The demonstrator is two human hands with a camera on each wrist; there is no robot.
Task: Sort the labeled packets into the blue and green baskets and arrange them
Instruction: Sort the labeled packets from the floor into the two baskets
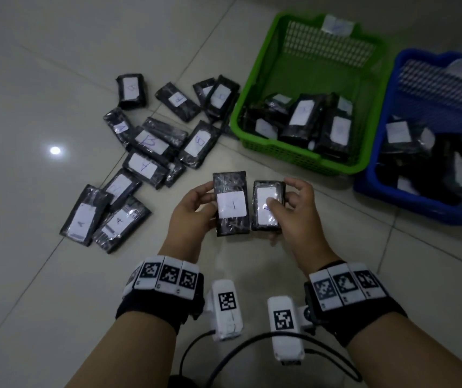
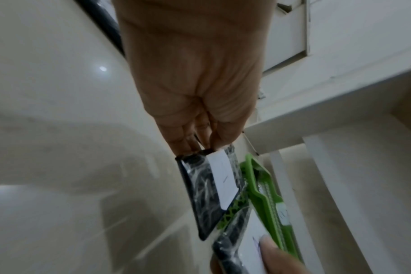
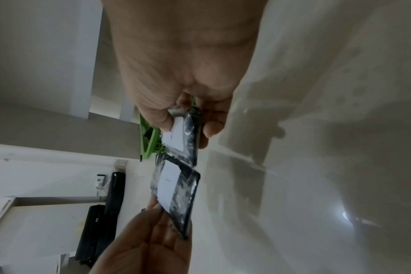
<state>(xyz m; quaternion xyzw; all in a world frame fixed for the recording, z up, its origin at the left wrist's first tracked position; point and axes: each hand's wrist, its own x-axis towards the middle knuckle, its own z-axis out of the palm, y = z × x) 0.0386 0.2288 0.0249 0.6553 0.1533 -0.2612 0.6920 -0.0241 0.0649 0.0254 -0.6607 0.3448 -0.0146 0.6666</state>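
Note:
My left hand grips a black wrapped packet with a white label, held above the floor in the head view; the same packet shows below that hand in the left wrist view. Beside it my right hand pinches a second, smaller labeled packet, thumb over its label. In the right wrist view this packet sits between thumb and fingers of the right hand, the other packet below it. The green basket and blue basket each hold several packets.
Several more black labeled packets lie scattered on the tiled floor at left of the green basket. Bare tiles lie near my wrists. White furniture and black cases show in the wrist views.

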